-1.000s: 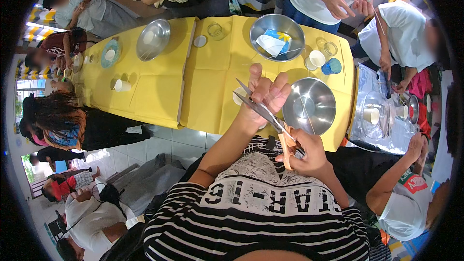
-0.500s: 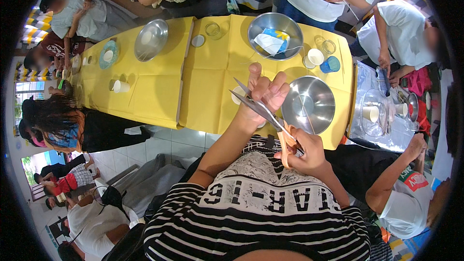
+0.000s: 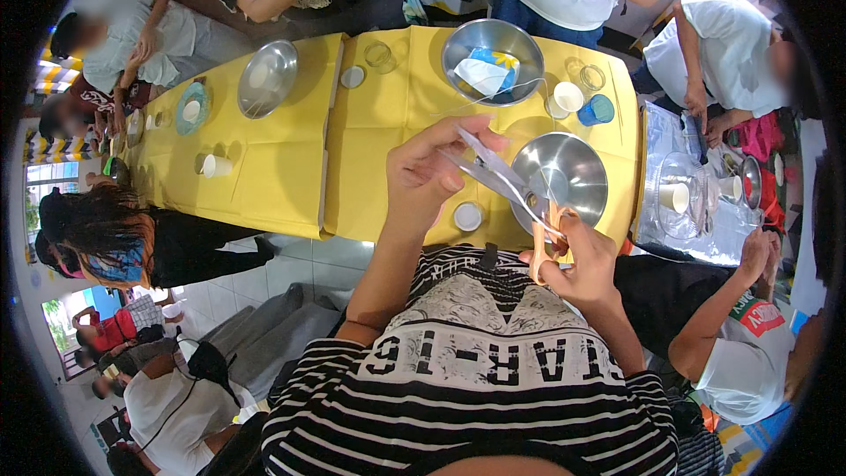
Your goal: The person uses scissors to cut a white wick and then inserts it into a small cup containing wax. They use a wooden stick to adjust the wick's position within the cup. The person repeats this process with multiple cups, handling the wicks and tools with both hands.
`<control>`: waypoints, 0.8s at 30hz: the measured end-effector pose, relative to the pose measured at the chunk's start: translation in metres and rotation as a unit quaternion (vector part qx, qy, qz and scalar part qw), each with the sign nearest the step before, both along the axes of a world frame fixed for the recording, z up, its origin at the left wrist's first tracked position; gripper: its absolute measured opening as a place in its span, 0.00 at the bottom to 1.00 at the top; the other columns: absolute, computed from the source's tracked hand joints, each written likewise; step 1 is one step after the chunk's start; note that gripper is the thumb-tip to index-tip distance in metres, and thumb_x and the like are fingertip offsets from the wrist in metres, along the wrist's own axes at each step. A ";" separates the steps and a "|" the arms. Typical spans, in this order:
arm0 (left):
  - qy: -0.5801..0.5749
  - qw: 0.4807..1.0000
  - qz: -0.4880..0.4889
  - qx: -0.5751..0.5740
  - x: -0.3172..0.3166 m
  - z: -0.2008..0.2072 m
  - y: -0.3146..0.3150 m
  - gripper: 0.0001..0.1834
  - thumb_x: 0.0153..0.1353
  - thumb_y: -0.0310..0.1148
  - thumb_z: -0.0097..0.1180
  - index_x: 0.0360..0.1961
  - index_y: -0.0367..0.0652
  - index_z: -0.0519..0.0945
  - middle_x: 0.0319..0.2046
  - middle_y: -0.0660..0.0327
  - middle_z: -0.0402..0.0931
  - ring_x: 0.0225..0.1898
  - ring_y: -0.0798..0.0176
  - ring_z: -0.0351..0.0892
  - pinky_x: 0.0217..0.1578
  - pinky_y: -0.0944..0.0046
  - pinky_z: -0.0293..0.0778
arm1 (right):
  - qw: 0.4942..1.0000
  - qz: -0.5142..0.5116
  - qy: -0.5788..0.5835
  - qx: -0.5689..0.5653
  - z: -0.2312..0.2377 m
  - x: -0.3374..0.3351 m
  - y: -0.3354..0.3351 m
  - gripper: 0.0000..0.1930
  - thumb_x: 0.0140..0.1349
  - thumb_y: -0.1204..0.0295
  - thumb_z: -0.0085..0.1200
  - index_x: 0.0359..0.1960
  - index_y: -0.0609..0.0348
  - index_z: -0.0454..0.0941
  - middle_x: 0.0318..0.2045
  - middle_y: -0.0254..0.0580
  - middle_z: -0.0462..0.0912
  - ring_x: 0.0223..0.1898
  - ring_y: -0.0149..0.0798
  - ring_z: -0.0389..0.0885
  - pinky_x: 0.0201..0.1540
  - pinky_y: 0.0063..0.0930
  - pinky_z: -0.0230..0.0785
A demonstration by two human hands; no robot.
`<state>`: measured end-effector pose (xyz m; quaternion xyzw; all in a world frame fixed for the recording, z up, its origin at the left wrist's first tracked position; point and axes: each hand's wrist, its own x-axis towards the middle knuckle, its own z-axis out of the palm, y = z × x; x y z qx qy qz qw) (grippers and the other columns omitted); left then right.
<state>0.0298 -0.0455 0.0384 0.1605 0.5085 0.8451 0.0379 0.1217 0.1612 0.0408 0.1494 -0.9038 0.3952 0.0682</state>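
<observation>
From my head feed: right hand wrapped round orange-handled scissors — blades parted, held above the yellow tablecloth near a steel bowl. Left hand half-curled by the blade tips — I can't tell if it grips anything.

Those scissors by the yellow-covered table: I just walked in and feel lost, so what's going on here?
The person's right hand holds orange-handled scissors by the handles, while the left hand is up at the blades; whether it pinches anything thin is hard to tell. Just beyond, a steel bowl stands on the yellow tablecloth. Across the table, a person in a white shirt has both hands raised together.
</observation>
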 end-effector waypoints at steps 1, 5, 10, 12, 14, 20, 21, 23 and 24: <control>-0.001 1.000 0.005 0.005 0.000 0.001 0.000 0.41 0.42 0.58 0.66 0.49 0.34 0.74 0.39 0.53 0.77 0.43 0.55 0.76 0.48 0.57 0.70 | 1.000 0.005 0.008 0.001 -0.001 0.000 0.001 0.21 0.41 0.78 0.60 0.41 0.69 0.73 0.21 0.44 0.77 0.19 0.35 0.77 0.24 0.25 0.70; 0.044 0.994 -0.019 0.094 -0.001 -0.011 0.001 0.28 0.51 0.43 0.66 0.42 0.28 0.76 0.40 0.52 0.77 0.44 0.55 0.78 0.49 0.55 0.72 | 0.999 0.022 0.022 0.011 -0.003 0.000 0.003 0.22 0.39 0.77 0.62 0.40 0.70 0.73 0.21 0.45 0.77 0.18 0.37 0.76 0.23 0.26 0.69; -0.026 0.995 -0.025 0.098 0.002 -0.005 0.002 0.23 0.52 0.39 0.65 0.40 0.28 0.76 0.36 0.54 0.77 0.40 0.56 0.79 0.47 0.57 0.73 | 1.000 -0.002 0.004 -0.018 -0.006 0.000 0.000 0.20 0.38 0.71 0.68 0.33 0.67 0.74 0.26 0.47 0.80 0.17 0.39 0.77 0.21 0.28 0.69; -0.043 0.997 -0.002 0.060 0.004 -0.001 0.006 0.25 0.52 0.45 0.64 0.40 0.32 0.75 0.34 0.56 0.76 0.39 0.59 0.77 0.45 0.56 0.74 | 0.999 -0.008 -0.004 -0.036 -0.009 0.000 -0.001 0.20 0.38 0.72 0.68 0.33 0.67 0.75 0.26 0.47 0.80 0.18 0.39 0.77 0.21 0.28 0.70; -0.052 0.998 0.008 0.045 0.005 0.001 0.010 0.26 0.53 0.48 0.64 0.40 0.34 0.75 0.32 0.58 0.75 0.38 0.61 0.76 0.44 0.56 0.75 | 1.000 -0.007 -0.002 -0.024 -0.009 -0.001 -0.001 0.20 0.39 0.72 0.67 0.33 0.67 0.75 0.27 0.47 0.80 0.18 0.38 0.78 0.21 0.28 0.70; -0.052 0.997 0.006 0.053 0.003 0.000 0.012 0.26 0.55 0.48 0.62 0.41 0.33 0.75 0.32 0.57 0.74 0.37 0.60 0.76 0.44 0.56 0.74 | 0.999 -0.006 -0.022 -0.037 -0.011 -0.003 -0.001 0.20 0.40 0.79 0.63 0.39 0.69 0.75 0.20 0.43 0.76 0.18 0.32 0.74 0.23 0.22 0.68; -0.055 0.997 0.006 0.053 0.003 0.000 0.012 0.26 0.55 0.48 0.62 0.41 0.32 0.75 0.32 0.57 0.74 0.37 0.60 0.77 0.44 0.57 0.74 | 0.999 -0.006 -0.028 -0.036 -0.010 -0.003 0.000 0.20 0.40 0.79 0.63 0.39 0.69 0.75 0.19 0.43 0.75 0.18 0.31 0.74 0.23 0.22 0.68; -0.059 0.997 0.008 0.053 0.002 0.001 0.013 0.27 0.55 0.48 0.62 0.41 0.32 0.75 0.32 0.57 0.74 0.36 0.59 0.77 0.44 0.57 0.74 | 0.998 -0.007 -0.023 -0.049 -0.011 -0.003 0.000 0.20 0.40 0.79 0.63 0.39 0.70 0.75 0.19 0.43 0.75 0.18 0.30 0.74 0.23 0.22 0.67; -0.060 0.997 0.010 0.052 0.002 0.001 0.014 0.27 0.55 0.48 0.62 0.41 0.32 0.75 0.32 0.57 0.75 0.36 0.59 0.77 0.44 0.57 0.74 | 0.998 -0.007 -0.021 -0.056 -0.012 -0.004 0.000 0.20 0.40 0.79 0.63 0.39 0.70 0.75 0.19 0.43 0.75 0.18 0.30 0.74 0.23 0.22 0.67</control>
